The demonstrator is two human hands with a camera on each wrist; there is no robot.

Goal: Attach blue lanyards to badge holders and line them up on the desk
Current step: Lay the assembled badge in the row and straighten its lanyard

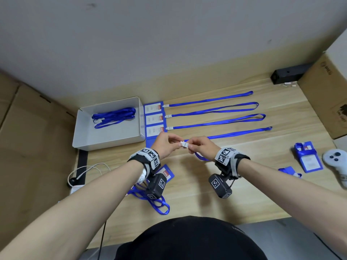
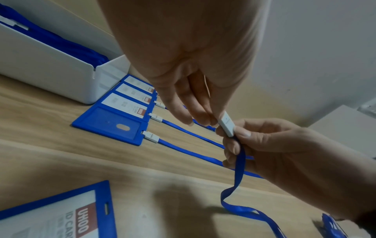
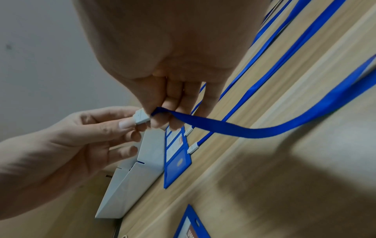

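Note:
A row of several blue badge holders lies beside the tray, each with a blue lanyard stretched out to the right. In front of that row both hands hold one more lanyard above the desk. My left hand pinches the outer end of its white clip. My right hand pinches the clip's strap end, and the blue strap hangs in a loop below. The wrist views show the clip held between both sets of fingertips. A loose badge holder lies under my left wrist.
A white tray at the left holds more lanyards. Another lanyard lies near the front edge. At the right are a badge holder with a bundled lanyard, a white controller, a cardboard box and a black device.

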